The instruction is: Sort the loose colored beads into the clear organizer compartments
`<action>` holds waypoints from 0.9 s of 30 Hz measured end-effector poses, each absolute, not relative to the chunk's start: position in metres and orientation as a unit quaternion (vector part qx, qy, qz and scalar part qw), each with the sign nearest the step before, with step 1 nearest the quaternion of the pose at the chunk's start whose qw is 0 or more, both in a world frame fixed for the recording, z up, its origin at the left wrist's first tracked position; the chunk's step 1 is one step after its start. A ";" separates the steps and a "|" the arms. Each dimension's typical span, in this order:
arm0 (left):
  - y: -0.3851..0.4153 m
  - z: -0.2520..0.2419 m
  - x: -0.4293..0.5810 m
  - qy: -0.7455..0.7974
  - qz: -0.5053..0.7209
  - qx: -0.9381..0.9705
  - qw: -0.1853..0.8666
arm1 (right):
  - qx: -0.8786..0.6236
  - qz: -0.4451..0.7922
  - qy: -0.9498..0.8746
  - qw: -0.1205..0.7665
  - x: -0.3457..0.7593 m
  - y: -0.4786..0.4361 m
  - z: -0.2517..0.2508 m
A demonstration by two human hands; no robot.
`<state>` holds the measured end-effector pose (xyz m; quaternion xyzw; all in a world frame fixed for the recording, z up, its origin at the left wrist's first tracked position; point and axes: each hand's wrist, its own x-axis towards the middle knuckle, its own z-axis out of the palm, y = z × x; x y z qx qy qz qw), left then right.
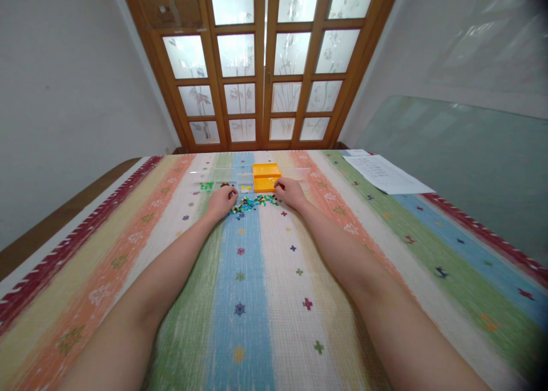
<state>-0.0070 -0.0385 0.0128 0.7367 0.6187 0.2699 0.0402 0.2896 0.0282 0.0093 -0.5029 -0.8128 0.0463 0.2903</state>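
Note:
My left hand [221,202] is closed, thumb against curled fingers, at the left end of a loose pile of small shiny pieces [252,204] in green, blue, dark red and other colours. Whether it pinches a piece is too small to see. Beyond it lies a clear compartment box [218,178]. Separate sections hold green pieces [206,186], dark red pieces [225,184] and yellow pieces [246,188]. My right hand [291,192] has its fingertips pressed together at the front right corner of an open orange box [266,171]. What they hold, if anything, is hidden.
A striped, patterned cloth [244,334] covers the table. Printed paper sheets [385,173] lie at the far right. Behind the table stand wooden doors with frosted panes [240,100], and a pale glass-like panel [462,162] leans along the right wall.

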 end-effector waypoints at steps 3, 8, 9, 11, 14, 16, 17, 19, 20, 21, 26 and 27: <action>-0.035 0.016 -0.018 0.643 0.312 0.699 0.016 | -0.441 0.067 -0.858 0.255 0.296 0.029 0.015; -0.030 0.018 -0.045 0.696 0.358 0.622 -0.005 | -0.437 0.054 -0.877 0.193 0.297 0.025 0.022; -0.029 0.018 -0.051 0.706 0.366 0.606 -0.004 | -0.440 0.047 -0.877 0.188 0.296 0.024 0.022; -0.027 0.018 -0.062 0.727 0.382 0.571 0.004 | -0.445 0.035 -0.875 0.189 0.295 0.023 0.023; -0.024 0.016 -0.075 0.744 0.407 0.529 0.014 | -0.445 0.031 -0.876 0.185 0.294 0.021 0.023; -0.022 0.014 -0.081 0.751 0.420 0.509 0.021 | -0.439 0.034 -0.880 0.177 0.294 0.020 0.024; -0.021 0.013 -0.083 0.754 0.424 0.500 0.023 | -0.434 0.034 -0.883 0.174 0.294 0.020 0.024; -0.020 0.011 -0.086 0.757 0.433 0.488 0.026 | -0.423 0.026 -0.890 0.168 0.294 0.020 0.024; -0.020 0.010 -0.087 0.756 0.437 0.487 0.025 | -0.417 0.020 -0.893 0.165 0.294 0.020 0.024; -0.020 0.010 -0.087 0.754 0.438 0.489 0.025 | -0.412 0.015 -0.896 0.163 0.295 0.020 0.024; -0.022 0.013 -0.080 0.751 0.422 0.507 0.034 | -0.401 0.016 -0.901 0.165 0.295 0.023 0.022; -0.022 0.014 -0.078 0.750 0.420 0.511 0.034 | -0.397 0.018 -0.903 0.165 0.295 0.024 0.021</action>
